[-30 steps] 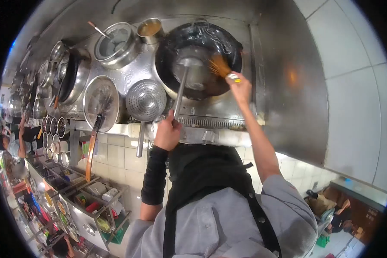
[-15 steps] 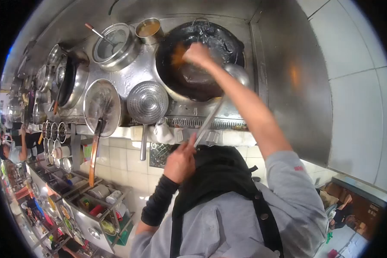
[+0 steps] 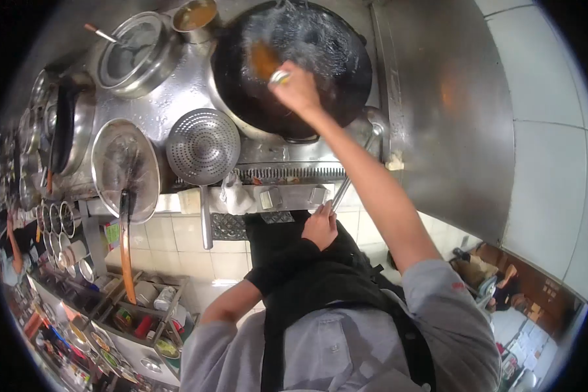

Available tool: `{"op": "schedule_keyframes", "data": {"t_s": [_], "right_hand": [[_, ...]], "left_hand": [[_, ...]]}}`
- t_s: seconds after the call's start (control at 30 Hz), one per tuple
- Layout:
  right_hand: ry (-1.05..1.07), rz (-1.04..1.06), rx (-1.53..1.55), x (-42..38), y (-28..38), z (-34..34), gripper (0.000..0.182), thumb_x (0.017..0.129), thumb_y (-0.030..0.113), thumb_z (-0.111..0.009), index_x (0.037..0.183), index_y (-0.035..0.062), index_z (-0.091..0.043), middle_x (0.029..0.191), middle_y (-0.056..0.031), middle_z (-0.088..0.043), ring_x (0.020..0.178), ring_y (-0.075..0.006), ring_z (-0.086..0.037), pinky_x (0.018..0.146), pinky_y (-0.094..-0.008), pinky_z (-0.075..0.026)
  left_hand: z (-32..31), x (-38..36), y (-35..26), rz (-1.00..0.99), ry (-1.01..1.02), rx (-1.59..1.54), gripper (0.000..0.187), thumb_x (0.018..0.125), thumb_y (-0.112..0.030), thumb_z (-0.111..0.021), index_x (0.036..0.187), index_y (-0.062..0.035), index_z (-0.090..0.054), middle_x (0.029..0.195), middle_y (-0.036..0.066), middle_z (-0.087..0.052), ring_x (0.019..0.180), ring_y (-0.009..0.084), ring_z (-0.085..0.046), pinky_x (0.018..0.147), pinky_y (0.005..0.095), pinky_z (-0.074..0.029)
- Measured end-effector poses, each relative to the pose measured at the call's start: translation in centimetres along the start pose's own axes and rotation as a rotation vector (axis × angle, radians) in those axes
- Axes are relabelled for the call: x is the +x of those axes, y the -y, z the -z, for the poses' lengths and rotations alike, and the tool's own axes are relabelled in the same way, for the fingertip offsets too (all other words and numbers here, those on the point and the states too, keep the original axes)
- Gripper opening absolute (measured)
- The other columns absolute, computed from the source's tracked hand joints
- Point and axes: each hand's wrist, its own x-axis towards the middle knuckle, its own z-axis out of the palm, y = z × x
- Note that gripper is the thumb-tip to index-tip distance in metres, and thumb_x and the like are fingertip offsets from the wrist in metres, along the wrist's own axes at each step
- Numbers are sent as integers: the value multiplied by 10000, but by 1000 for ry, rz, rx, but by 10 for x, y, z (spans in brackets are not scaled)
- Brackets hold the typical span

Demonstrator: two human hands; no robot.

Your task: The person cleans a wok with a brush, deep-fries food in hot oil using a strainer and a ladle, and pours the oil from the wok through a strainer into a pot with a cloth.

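My right hand (image 3: 297, 90) is over the black wok (image 3: 353, 78), closed on a wok brush (image 3: 264, 60) whose brown head is smeared by motion. Splashing water streaks the wok's far side. Near my apron, my left hand (image 3: 321, 227) grips the long metal handle of a ladle (image 3: 341, 194). The ladle's bowl end lies by the wok's right rim, partly hidden behind my right forearm.
Left of the wok are a perforated skimmer (image 3: 203, 146), a wooden-handled strainer (image 3: 125, 166), a lidless steel pot (image 3: 137, 55) and a container of brownish liquid (image 3: 196, 16). A steel wall (image 3: 447, 98) borders the right. Shelves with containers (image 3: 144, 313) stand lower left.
The view has shifted, so the stove items sit farther left and higher. My left hand has moved right with the ladle. My right hand keeps the brush in the wok, where water now splashes more.
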Motion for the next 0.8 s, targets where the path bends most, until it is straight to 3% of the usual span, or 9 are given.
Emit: {"op": "schedule_keyframes", "data": {"t_s": [0.13, 0.23, 0.27, 0.33, 0.4, 0.43, 0.53, 0.6, 0.8], "right_hand": [[204, 44, -88, -73, -15, 53, 366, 809, 268, -777, 1131, 118, -693, 990, -218, -749, 962, -430, -722, 859, -473, -582], [42, 52, -454, -42, -59, 87, 369, 808, 238, -760, 1156, 132, -696, 976, -213, -746, 956, -419, -722, 852, -480, -586], [-101, 98, -564, -19, -71, 91, 373, 802, 242, -758, 1155, 136, -701, 975, -208, -747, 956, -410, -723, 849, -482, -587], [-105, 109, -438, 34, -58, 79, 402, 787, 266, -759, 1162, 130, -706, 986, -209, -748, 966, -391, -729, 863, -479, -585], [-92, 2, -65, 50, -33, 31, 395, 726, 279, -741, 1073, 97, -694, 967, -226, -739, 943, -427, -719, 846, -501, -586], [-99, -35, -5, 43, -10, 10, 385, 730, 276, -742, 1061, 86, -693, 974, -228, -739, 941, -427, -720, 844, -493, -585], [-86, 45, 179, -14, 5, -31, 343, 755, 246, -736, 1045, 70, -690, 976, -223, -743, 920, -423, -726, 854, -471, -586], [140, 94, 93, -58, 4, 2, 336, 763, 220, -729, 1071, 90, -695, 968, -207, -750, 929, -417, -729, 868, -468, -585], [-6, -89, -486, -25, -32, 106, 380, 771, 220, -705, 1140, 129, -711, 1023, -226, -743, 975, -408, -725, 901, -486, -577]], "left_hand": [[-68, 7, 32, 132, 314, 18, 264, 888, -125, -602, 1074, 59, -566, 953, 289, -665, 893, 479, -665, 830, 572, -535], [-114, 14, 63, 83, 416, 138, 265, 863, -110, -594, 1067, 59, -575, 938, 262, -682, 891, 467, -678, 830, 539, -560], [-79, 19, 35, 153, 478, 63, 187, 861, -88, -585, 1002, 34, -604, 933, 246, -687, 878, 468, -681, 822, 529, -570], [-20, 21, 6, -133, 372, -209, 185, 949, -92, -565, 1027, 51, -652, 960, 204, -720, 855, 364, -719, 774, 461, -589], [74, 11, -53, 118, 390, -833, 270, 1048, -149, -543, 1106, 75, -683, 998, 165, -741, 875, 234, -716, 740, 372, -584], [139, 10, -88, 229, 474, -950, 336, 1080, -187, -547, 1246, 90, -643, 1110, 134, -736, 969, 182, -704, 900, 361, -578], [269, -20, -189, 17, 360, -894, 497, 1077, -304, -426, 1249, 104, -651, 1140, 226, -715, 916, 265, -704, 904, 409, -553], [320, -40, -226, -367, 391, -858, 482, 1048, -304, -456, 1176, 99, -688, 1102, 256, -717, 857, 310, -714, 842, 451, -573], [348, -53, -282, -781, 586, -588, 437, 1017, -290, -524, 1169, 84, -691, 1136, 241, -706, 922, 319, -704, 851, 431, -585]]}}
